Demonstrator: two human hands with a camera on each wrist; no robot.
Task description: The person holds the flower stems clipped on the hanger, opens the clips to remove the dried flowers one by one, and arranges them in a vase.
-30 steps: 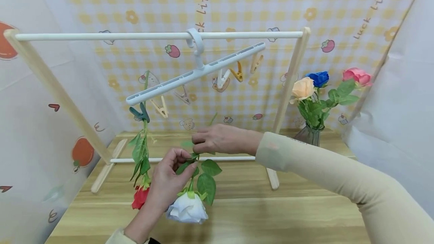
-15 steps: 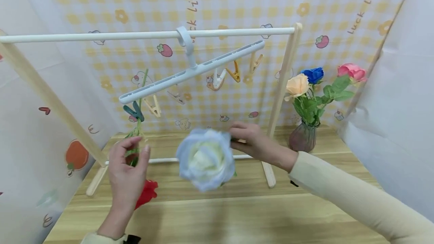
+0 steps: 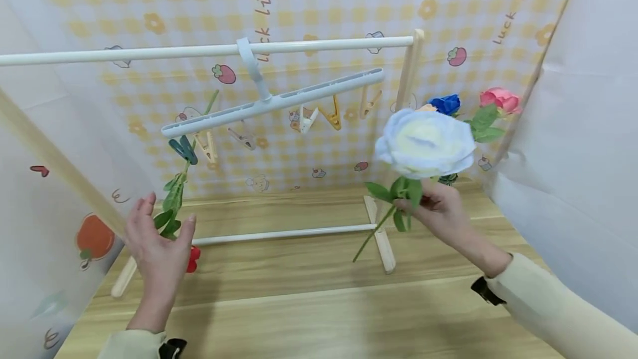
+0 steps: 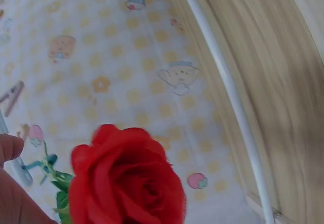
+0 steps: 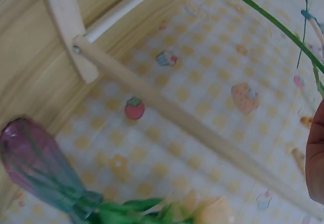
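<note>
Nearest me, the right hand (image 3: 441,212) pinches the white rose (image 3: 425,142) by its stem, bloom up, just right of the drying rack (image 3: 408,79). The left hand (image 3: 157,248) hangs open, fingers loose and holding nothing, beside the red rose (image 3: 193,258) clipped head-down under the rack's hanger (image 3: 271,103). Behind the rack's right post stands the vase (image 5: 35,165). It looks like mid-carry; I'd guess the stem goes to the vase next, needing a steady downward aim.
</note>
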